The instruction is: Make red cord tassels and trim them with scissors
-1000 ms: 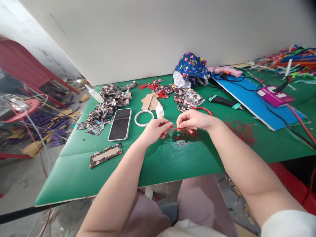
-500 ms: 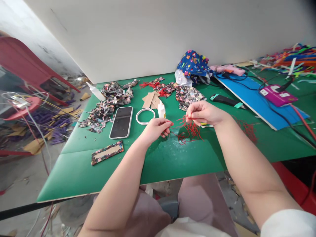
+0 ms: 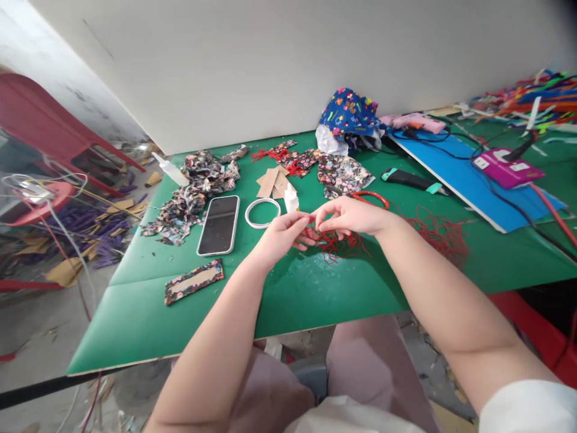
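Both my hands meet above the middle of the green table (image 3: 297, 294). My left hand (image 3: 288, 233) is closed in a pinch on red string (image 3: 333, 248). Its fingertips touch those of my right hand (image 3: 347, 218), which also pinches the string. Tangled loops of it hang and lie under the right hand. A further heap of red string (image 3: 439, 234) lies beyond my right wrist. Behind my left hand stands a small white glue bottle (image 3: 291, 198), partly hidden. Red-handled scissors (image 3: 372, 198) lie behind my right hand, their blades mostly covered.
Left of my hands lie a white ring (image 3: 262, 214), a phone (image 3: 219, 225) and a fabric-edged strip (image 3: 193, 281). Floral scraps (image 3: 193, 186) and cardboard pieces (image 3: 273, 181) are farther back. A cutter knife (image 3: 412, 180), blue board (image 3: 455, 174) and purple power socket (image 3: 507, 168) are at right.
My right hand has moved left and slightly down until its fingertips meet my left hand. The orange-red scissor handle behind it now shows. The view has shifted slightly.
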